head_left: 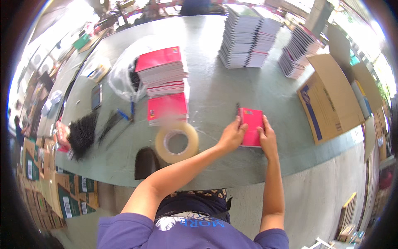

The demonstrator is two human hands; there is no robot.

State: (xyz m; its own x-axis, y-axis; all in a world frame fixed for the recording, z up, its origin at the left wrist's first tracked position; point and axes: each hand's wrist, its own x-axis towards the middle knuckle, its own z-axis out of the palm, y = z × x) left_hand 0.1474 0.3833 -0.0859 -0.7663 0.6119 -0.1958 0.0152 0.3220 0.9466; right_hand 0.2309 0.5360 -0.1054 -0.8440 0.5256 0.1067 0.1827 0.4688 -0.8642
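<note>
Between my two hands is a red-covered spiral notebook, its dark coil along the left edge. My left hand grips the coil side, thumb on the cover. On the opposite edge, my right hand is closed with its thumb over the cover. A pile of red-covered notebooks or pads stands left of my hands, with a lower red stack in front of it. Near my left forearm lies a large roll of clear tape.
Tall stacks of spiral notebooks stand at the back, with another leaning stack to their right. An open cardboard box sits at the right edge. Black binding coils, a phone and a plastic bag lie left.
</note>
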